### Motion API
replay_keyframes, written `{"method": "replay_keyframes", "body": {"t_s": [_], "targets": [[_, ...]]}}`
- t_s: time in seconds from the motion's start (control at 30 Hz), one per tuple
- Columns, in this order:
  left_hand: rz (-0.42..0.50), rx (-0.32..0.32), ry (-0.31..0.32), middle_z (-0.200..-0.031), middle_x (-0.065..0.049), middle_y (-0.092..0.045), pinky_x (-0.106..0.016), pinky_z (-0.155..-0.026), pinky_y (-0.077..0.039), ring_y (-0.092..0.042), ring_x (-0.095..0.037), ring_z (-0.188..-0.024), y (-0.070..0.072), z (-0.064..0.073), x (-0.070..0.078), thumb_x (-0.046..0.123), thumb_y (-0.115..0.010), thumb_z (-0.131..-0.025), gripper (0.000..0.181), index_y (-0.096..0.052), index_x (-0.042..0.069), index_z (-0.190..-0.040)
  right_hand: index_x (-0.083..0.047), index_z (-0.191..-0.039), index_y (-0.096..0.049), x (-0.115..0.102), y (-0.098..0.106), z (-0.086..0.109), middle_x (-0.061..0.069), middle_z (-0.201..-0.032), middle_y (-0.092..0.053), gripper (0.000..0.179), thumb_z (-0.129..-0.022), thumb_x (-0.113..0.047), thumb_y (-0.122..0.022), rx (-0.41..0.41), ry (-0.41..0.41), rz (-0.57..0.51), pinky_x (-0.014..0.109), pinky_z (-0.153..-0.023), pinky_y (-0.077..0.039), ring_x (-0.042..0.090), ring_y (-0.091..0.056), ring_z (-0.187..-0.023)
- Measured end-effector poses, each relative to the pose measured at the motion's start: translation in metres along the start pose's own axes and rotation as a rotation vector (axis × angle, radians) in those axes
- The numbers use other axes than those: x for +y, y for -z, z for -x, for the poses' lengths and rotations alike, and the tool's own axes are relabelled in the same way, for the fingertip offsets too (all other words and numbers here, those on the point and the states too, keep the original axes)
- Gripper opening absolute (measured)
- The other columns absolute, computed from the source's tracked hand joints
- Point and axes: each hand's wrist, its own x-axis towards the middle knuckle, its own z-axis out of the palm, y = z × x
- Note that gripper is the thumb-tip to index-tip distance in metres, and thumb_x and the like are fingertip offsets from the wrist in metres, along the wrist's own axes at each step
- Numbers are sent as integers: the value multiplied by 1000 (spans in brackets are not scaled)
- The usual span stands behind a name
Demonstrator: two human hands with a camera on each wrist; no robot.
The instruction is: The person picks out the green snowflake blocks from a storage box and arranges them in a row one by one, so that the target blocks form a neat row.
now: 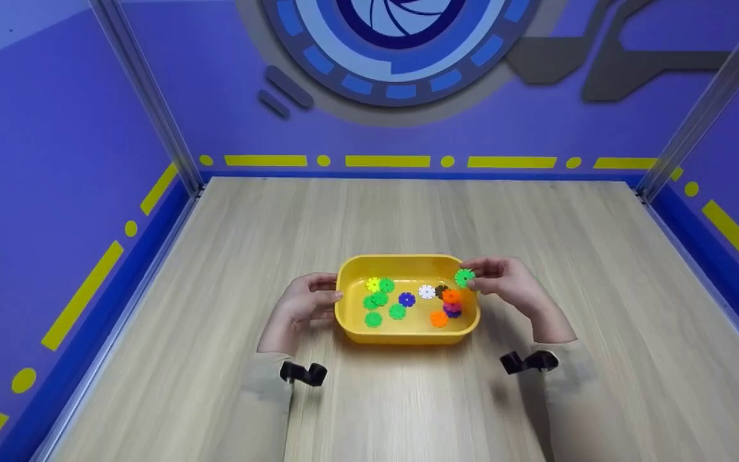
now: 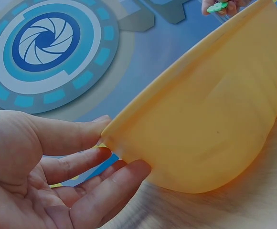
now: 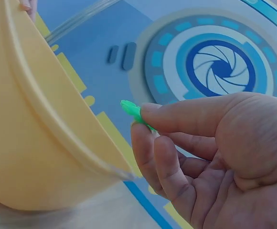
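Observation:
A yellow plastic bin point(image 1: 408, 338) rests on the table with several notched plastic discs in it. My left hand point(image 1: 305, 298) grips its left end, thumb at the rim and fingers against the outer wall point(image 2: 215, 129). Over the bin's right end, my right hand point(image 1: 504, 279) pinches a green notched disc point(image 1: 464, 278) between thumb and fingers; the right wrist view shows this disc point(image 3: 131, 109) edge-on, beside the rim. Inside, green discs point(image 1: 397, 312) and a yellow disc point(image 1: 373, 284) lie to the left, a blue disc point(image 1: 407, 299) near the middle, orange discs point(image 1: 439, 319) to the right.
A white disc point(image 1: 426, 292) and a partly covered black disc point(image 1: 441, 291) also lie in the bin. The wooden tabletop point(image 1: 267, 224) is bounded by a blue-purple back wall point(image 1: 228, 128) and side walls. A black wrist mount point(image 1: 303, 373) sits on each sleeve.

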Motion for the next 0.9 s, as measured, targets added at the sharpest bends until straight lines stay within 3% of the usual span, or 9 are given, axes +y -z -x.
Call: {"method": "replay_keyframes", "body": {"t_s": [0.27, 0.6, 0.9], "targets": [[-8, 8, 2, -130, -21, -65, -38, -76, -66, -72, -20, -90, -1, 1, 1, -2, -71, -92, 48, -60, 1, -138, -2, -134, -65, 7, 19, 6, 6, -114, -72, 44, -94, -18, -75, 42, 7, -26, 25, -83, -61, 20, -65, -94], [-9, -6, 0, -130, -22, -64, -36, -74, -66, -71, -20, -88, 0, 1, 1, -1, -71, -92, 49, -59, 0, -139, -1, -138, -63, 20, 42, 13, 4, -116, -71, 47, -95, -17, -74, 118, 30, -18, 18, -81, -58, 6, -66, -90], [3, -4, 9, -130, -21, -65, -36, -74, -66, -72, -21, -88, 0, 1, 1, -1, -71, -92, 49, -59, 1, -139, 0, -143, -57, 38, 65, 19, -6, -109, -66, 52, -98, -19, -71, 169, -3, -8, 16, -82, -56, 0, -66, -90]]}}
